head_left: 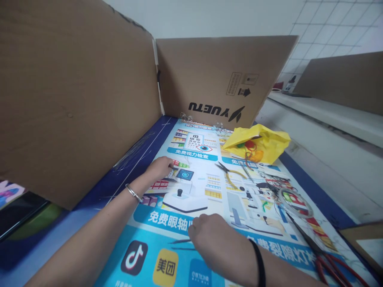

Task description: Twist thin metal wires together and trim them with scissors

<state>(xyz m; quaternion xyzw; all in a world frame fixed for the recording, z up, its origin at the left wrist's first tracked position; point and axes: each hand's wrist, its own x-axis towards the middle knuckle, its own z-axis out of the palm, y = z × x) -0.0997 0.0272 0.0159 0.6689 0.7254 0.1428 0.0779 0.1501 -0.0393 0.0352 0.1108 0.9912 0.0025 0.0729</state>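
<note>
My left hand point(160, 168) is over the printed sheet point(191, 181), its fingers closed in a pinch. What it holds, if anything, is too small to make out. Nearer to me, my right hand point(208, 239) is closed, back of the hand up. Two thin dark prongs stick out to its left, looking like the tips of tweezers point(181, 241); the rest is hidden under the hand. Beyond the right hand lie yellow-handled pliers point(231, 175) with jaws apart, and another thin pair of tweezers point(247, 173) beside them.
A yellow bag point(269, 141) holds red and orange yarn. Red-handled scissors point(321, 255) and a clear round roll point(295, 202) lie at the right. Cardboard panels point(209, 75) stand at the back and left. Thin wires point(133, 151) rest along the left panel.
</note>
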